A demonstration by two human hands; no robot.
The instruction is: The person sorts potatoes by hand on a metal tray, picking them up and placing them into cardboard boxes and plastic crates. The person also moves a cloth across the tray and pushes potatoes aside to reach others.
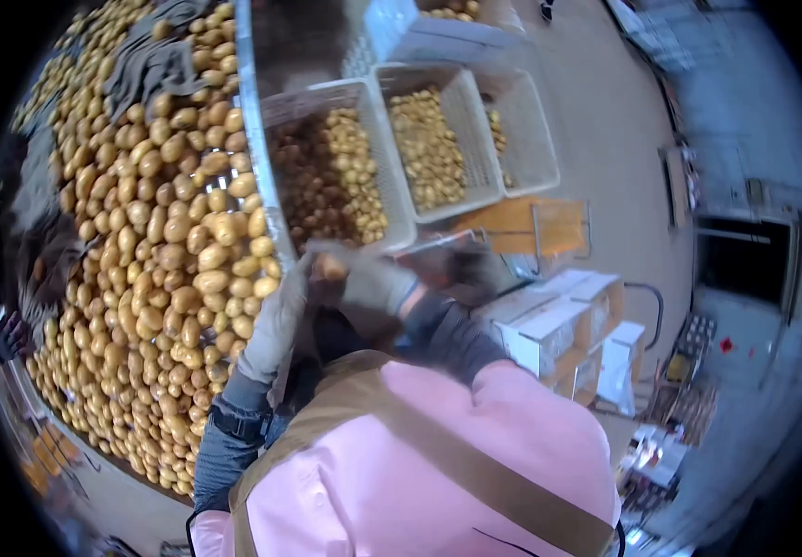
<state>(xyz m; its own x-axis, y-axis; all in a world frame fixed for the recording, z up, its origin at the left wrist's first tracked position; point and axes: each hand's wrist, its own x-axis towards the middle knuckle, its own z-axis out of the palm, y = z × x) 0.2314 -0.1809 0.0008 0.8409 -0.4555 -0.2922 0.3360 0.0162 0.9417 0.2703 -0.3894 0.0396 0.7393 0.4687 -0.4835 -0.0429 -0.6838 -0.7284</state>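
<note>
My right hand (373,281), in a grey glove smeared by motion, is closed around what looks like a brown potato (330,267) in front of my chest. My left hand (280,316), also gloved in grey, comes up from the lower left and meets it there. Its fingers are too blurred to show whether they grip anything. Directly left of my hands lies a wide sorting table heaped with yellow-brown potatoes (176,229). Just beyond my hands stands a white plastic crate (399,200) part-filled with potatoes, darker on its left side and paler on its right.
The table's metal edge (266,172) runs between potatoes and crates. A second white crate (482,190) holds small potatoes, and a third (540,139) has a few. Grey cloths (150,70) lie on the heap. White cartons (549,311) and an orange cart (522,226) stand right.
</note>
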